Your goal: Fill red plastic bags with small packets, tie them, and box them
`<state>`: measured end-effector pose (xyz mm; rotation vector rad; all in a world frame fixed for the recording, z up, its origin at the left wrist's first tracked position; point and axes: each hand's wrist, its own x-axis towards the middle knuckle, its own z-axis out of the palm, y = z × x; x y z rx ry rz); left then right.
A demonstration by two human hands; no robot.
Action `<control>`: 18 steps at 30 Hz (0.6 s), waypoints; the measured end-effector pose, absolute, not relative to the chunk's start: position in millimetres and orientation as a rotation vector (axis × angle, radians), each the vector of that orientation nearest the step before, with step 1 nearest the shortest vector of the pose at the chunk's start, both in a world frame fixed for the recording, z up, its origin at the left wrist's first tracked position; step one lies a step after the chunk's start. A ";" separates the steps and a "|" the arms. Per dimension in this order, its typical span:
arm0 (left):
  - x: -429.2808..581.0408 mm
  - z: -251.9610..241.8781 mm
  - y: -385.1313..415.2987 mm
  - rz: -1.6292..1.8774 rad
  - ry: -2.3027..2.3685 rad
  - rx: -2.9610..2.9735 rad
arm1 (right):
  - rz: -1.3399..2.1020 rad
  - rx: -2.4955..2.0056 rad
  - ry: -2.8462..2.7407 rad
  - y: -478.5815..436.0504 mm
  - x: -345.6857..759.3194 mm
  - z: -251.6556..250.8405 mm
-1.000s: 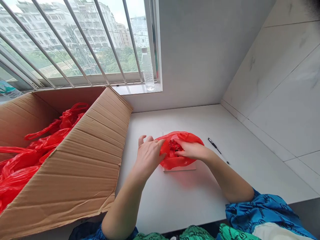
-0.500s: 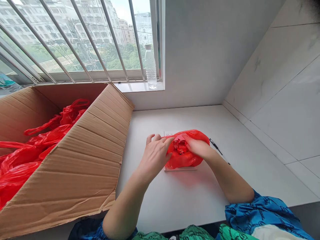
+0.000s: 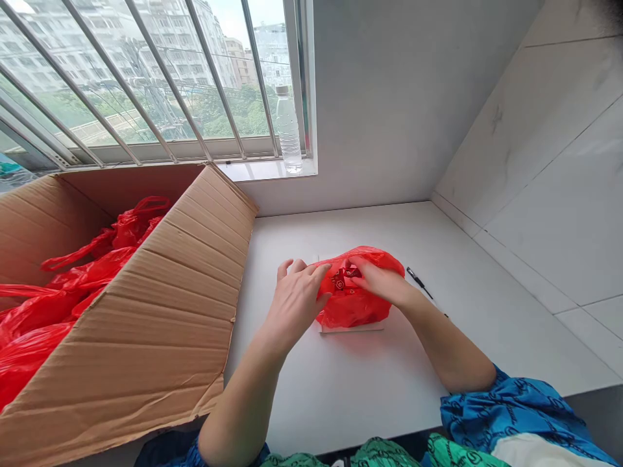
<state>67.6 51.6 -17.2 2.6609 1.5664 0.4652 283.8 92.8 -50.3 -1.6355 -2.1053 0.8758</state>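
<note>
A red plastic bag [image 3: 357, 311] lies with its mouth spread, on top of a flat pale box [image 3: 351, 329] that is mostly hidden. Inside the bag's mouth are small red patterned items [image 3: 338, 280], too small to name. My left hand [image 3: 298, 293] is at the bag's left rim, fingers apart, with index finger and thumb touching the plastic. My right hand [image 3: 377, 280] reaches into the bag from the right. Its thumb and fingers close around one of the small red patterned items; its fingertips are partly covered by the plastic.
On the left stands a large open cardboard box [image 3: 160, 311] holding several red plastic bags [image 3: 92, 272]. A black pen [image 3: 418, 282] lies right of the bag on the white tabletop [image 3: 331, 395]. A clear water bottle [image 3: 289, 133] stands on the windowsill by the barred window.
My right hand has shifted slightly left inside the bag, and its thumb now shows beside the red items. The bag's mouth has narrowed a little. The view has moved slightly.
</note>
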 end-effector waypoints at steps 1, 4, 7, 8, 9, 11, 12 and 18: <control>67.8 -17.8 52.2 0.473 1.569 2.657 | 0.905 -1.615 -2.123 91.7 284.4 -45.9; 69.8 -19.9 53.5 0.471 1.568 2.649 | 0.985 -1.474 -2.165 87.3 283.1 -34.4; 72.0 -20.5 54.6 0.498 1.541 2.647 | 1.015 -1.281 -2.194 82.5 278.0 -27.4; 72.5 -20.1 55.0 0.517 1.524 2.648 | 1.007 -1.241 -2.204 81.0 276.3 -26.0; 73.0 -19.4 55.5 0.536 1.505 2.648 | 0.991 -1.217 -2.216 79.7 275.0 -25.0; 73.7 -17.3 56.5 0.570 1.471 2.649 | 0.950 -1.201 -2.238 77.7 274.1 -23.0; 73.8 -16.1 57.0 0.585 1.458 2.651 | 0.937 -1.199 -2.243 76.9 274.6 -21.9; 71.4 -10.9 59.6 0.604 1.464 2.667 | 1.057 -1.147 -2.185 74.9 284.6 -12.8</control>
